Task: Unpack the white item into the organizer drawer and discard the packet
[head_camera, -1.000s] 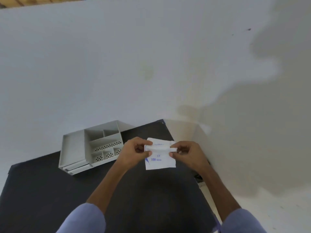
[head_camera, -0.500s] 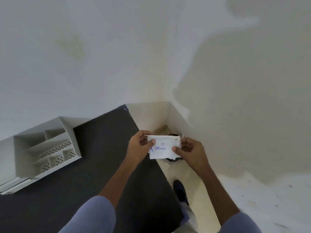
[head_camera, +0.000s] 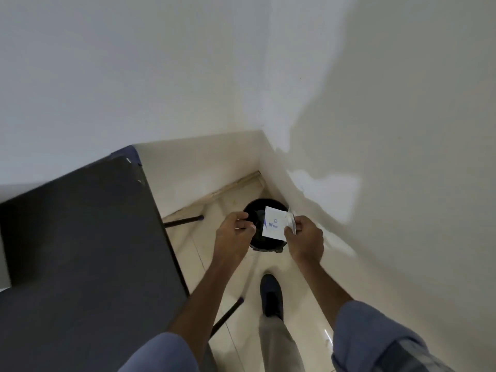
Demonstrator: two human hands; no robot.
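While the dark table [head_camera: 80, 251] fills the ground to the left of the bin [head_camera: 261, 244], no organizer drawer shows anywhere on its visible top, so whether the white item already lies in a drawer cannot be told. That black round bin stands on the pale floor [head_camera: 230, 264] in the corner where two walls meet, just beyond the table's edge and ahead of a dark shoe [head_camera: 271, 294]. Both hands are held out above the bin's mouth. The right hand [head_camera: 306, 240] pinches the right edge of the white packet [head_camera: 275, 224], which hangs over the opening with its blue print facing up; a crumpled strip at that edge suggests it is torn open, though whether anything is inside cannot be seen. The left hand [head_camera: 233, 234] sits just left of the packet, thumb and fingers curled close together, apparently holding nothing. By my reading, the discarding step is under way and all but finished: what remains is letting the packet drop into the bin.
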